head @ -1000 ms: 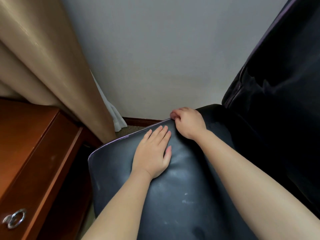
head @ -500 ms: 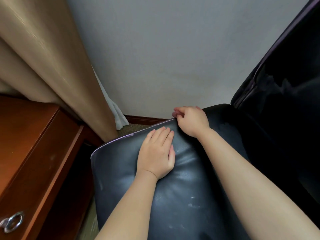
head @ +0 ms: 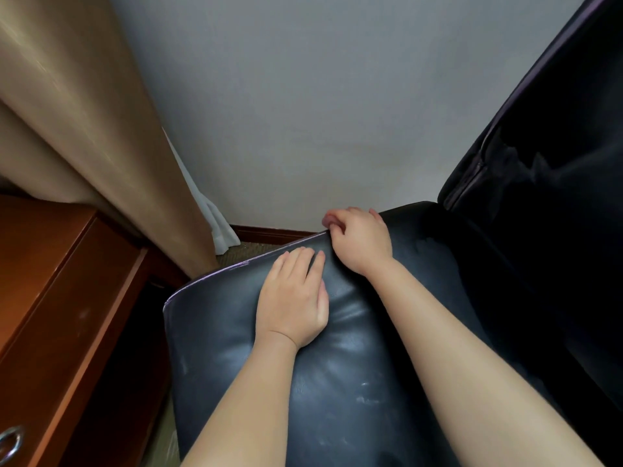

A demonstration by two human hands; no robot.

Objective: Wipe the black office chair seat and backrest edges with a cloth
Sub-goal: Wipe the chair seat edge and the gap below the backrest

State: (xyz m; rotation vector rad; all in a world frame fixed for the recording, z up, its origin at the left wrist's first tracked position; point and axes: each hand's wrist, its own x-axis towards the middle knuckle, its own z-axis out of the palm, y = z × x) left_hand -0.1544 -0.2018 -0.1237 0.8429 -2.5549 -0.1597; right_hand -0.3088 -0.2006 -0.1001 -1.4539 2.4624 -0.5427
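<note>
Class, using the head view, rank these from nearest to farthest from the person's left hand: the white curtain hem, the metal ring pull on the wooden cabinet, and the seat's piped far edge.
From the left hand:
1. Seat's piped far edge, just beyond the fingertips.
2. White curtain hem, up and left by the wall.
3. Metal ring pull, bottom-left corner on the wooden cabinet.

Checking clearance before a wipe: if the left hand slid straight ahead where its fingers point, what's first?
Likely the black leather seat's purple-tinged far edge, just beyond the left hand; depth past it is unclear.

Dim soft indoor light, dull sheen on seat (head: 337, 382), wide-angle bending at edges
</note>
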